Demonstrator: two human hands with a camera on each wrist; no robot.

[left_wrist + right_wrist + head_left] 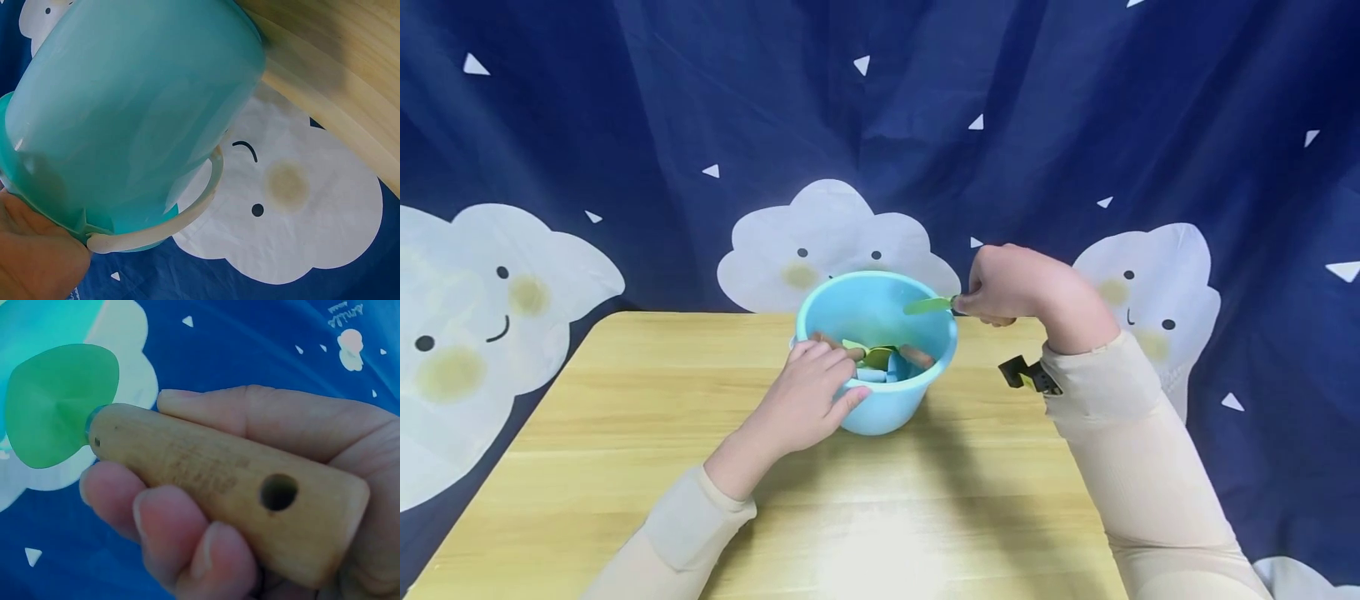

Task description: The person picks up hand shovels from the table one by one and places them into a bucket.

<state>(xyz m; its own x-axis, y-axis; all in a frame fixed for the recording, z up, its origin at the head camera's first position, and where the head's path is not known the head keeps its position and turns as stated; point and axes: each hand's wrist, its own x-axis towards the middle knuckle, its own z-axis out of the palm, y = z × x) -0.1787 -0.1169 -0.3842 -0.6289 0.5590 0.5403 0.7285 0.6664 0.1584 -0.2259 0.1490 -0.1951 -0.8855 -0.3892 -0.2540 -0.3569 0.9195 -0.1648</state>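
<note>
A light blue bucket stands near the table's far edge, its mouth tipped toward me in the head view. My left hand grips its near left rim, fingers over the inside and thumb outside. My right hand holds a small green trowel by its wooden handle, fingers curled round it. The green blade overlaps the bucket's right rim in the head view. Inside the bucket lie several pieces, among them a yellow-green blade and a wooden handle; the left fingers partly hide them.
The wooden table spreads out under the bucket. Behind it hangs a dark blue curtain with white clouds. A pale bucket handle hangs along the bucket's side. A small black device sits at the right cuff.
</note>
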